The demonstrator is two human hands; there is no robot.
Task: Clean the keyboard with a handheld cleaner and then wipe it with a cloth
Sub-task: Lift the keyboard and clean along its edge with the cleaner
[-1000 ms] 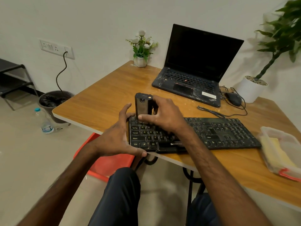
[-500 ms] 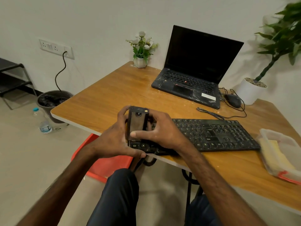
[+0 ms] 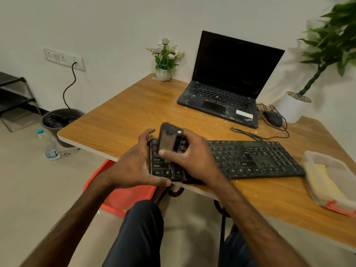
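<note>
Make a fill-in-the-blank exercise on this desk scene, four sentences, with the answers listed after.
1. The right hand grips the handheld cleaner at the keyboard's ____ end.
2. The left hand holds the ____ by that same end.
3. The clear container holds a ____ cloth.
4. The computer mouse lies on the ____ side of the laptop.

Missing words: left; keyboard; yellow; right.
</note>
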